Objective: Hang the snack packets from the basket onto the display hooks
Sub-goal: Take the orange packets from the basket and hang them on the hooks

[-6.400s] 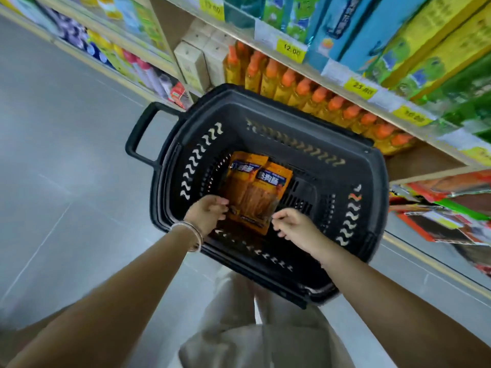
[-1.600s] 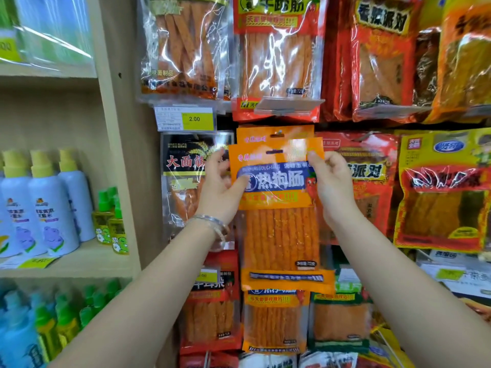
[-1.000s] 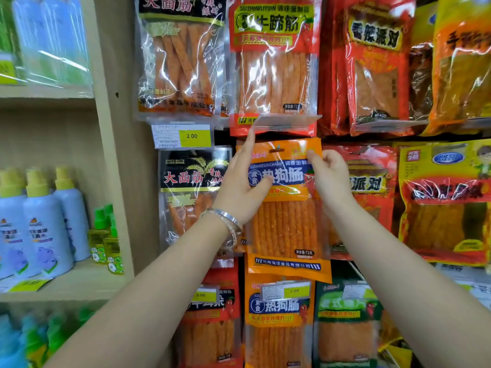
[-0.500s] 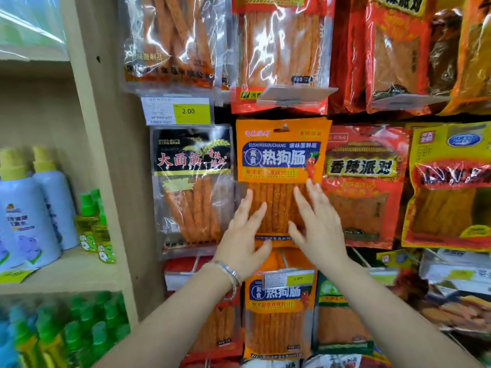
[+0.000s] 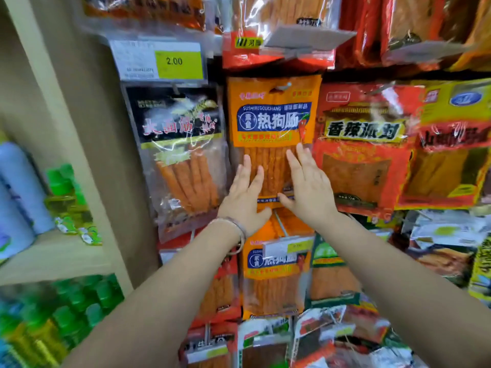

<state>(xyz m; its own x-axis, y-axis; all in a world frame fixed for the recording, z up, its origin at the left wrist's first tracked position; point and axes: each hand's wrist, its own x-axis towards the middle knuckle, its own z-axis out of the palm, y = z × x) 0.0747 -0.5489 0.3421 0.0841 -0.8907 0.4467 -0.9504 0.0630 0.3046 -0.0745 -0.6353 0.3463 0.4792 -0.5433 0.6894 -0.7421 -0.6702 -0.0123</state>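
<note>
My left hand (image 5: 245, 193) and right hand (image 5: 309, 187) lie flat, fingers straight, gripping nothing, pressing the lower half of the orange snack packet (image 5: 273, 120) at frame centre. It hangs on its display hook (image 5: 283, 87) above; I judge I'm smoothing it flush.

A display hook (image 5: 283, 87) carries an orange snack packet (image 5: 273, 120) by its top hole, hanging between a black packet (image 5: 180, 144) on its left and a red packet (image 5: 364, 144) on its right. Further left, a wooden shelf (image 5: 53, 258) bears green-capped bottles (image 5: 66, 192) and a pale blue bottle (image 5: 16, 187).
</note>
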